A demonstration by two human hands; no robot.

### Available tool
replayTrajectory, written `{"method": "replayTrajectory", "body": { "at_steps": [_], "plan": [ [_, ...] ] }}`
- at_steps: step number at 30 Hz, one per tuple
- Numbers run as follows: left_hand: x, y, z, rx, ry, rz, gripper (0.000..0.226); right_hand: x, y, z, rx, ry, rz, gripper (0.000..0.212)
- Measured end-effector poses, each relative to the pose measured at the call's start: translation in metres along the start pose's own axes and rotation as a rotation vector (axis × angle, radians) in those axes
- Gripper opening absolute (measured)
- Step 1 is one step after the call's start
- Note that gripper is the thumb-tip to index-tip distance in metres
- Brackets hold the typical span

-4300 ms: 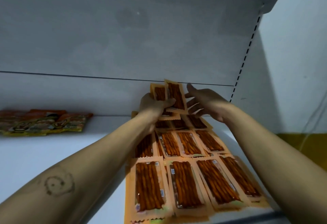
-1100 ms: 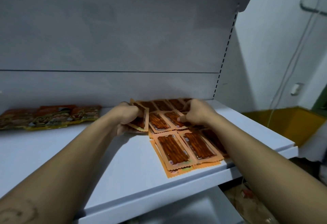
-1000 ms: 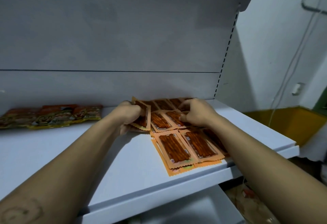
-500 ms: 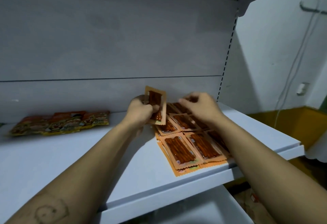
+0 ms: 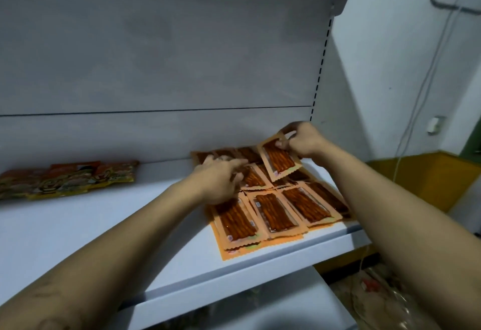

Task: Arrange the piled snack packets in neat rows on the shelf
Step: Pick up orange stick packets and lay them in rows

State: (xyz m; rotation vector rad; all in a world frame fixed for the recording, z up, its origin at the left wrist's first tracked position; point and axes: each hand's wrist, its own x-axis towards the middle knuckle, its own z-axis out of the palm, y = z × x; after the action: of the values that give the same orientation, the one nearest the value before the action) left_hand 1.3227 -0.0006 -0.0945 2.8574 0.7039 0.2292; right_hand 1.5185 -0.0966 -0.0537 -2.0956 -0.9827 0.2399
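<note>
The orange snack packets (image 5: 270,215) are laid flat on the right part of the white shelf (image 5: 104,228), in rows that run from the front edge to the back. Three packets are set side by side in the front row, and a fourth is partly hidden by the right arm (image 5: 390,212) (more packets are seen peeking out from under them). The rows behind are less tidy and overlap a little.

One packet, the lifted packet (image 5: 280,160), is held up over the back rows and is tilted. Its top edge is pinched between the thumb and the curled fingers of the right hand (image 5: 303,139).

The left hand (image 5: 217,181) is laid palm down on the middle row, with its fingers close together and pointed to the right. It cannot be told whether anything is pinched by them, because that part is blurred.

Far to the left on the same shelf, well apart, a row of red and yellow bags (image 5: 67,178) is laid by the grey back panel (image 5: 156,56). A white wall (image 5: 390,69) is seen to the right, and a lower shelf (image 5: 273,311) is seen below.
</note>
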Motion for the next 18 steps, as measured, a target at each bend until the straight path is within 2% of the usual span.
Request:
{"method": "replayTrajectory", "body": {
  "at_steps": [2, 7, 9, 11, 14, 18],
  "plan": [
    [0.004, 0.005, 0.000, 0.132, -0.121, -0.022, 0.053, 0.013, 0.005, 0.008, -0.067, -0.027, -0.036, 0.035],
    [0.018, 0.017, 0.000, 0.195, -0.232, -0.054, 0.054, 0.027, 0.024, 0.024, -0.667, -0.061, -0.180, 0.044],
    [0.022, 0.020, 0.000, 0.181, -0.214, -0.075, 0.055, 0.030, 0.034, 0.018, -0.666, -0.033, -0.278, 0.045],
    [0.025, 0.024, 0.000, 0.174, -0.142, -0.079, 0.055, 0.033, 0.041, 0.004, -0.545, -0.075, -0.361, 0.038],
    [0.032, 0.033, 0.000, 0.149, -0.061, -0.080, 0.058, 0.038, 0.051, -0.018, -0.572, -0.252, -0.406, 0.040],
    [0.042, 0.047, 0.004, 0.116, -0.137, -0.126, 0.068, 0.043, 0.069, -0.029, -0.580, -0.462, -0.381, 0.043]
  ]
}}
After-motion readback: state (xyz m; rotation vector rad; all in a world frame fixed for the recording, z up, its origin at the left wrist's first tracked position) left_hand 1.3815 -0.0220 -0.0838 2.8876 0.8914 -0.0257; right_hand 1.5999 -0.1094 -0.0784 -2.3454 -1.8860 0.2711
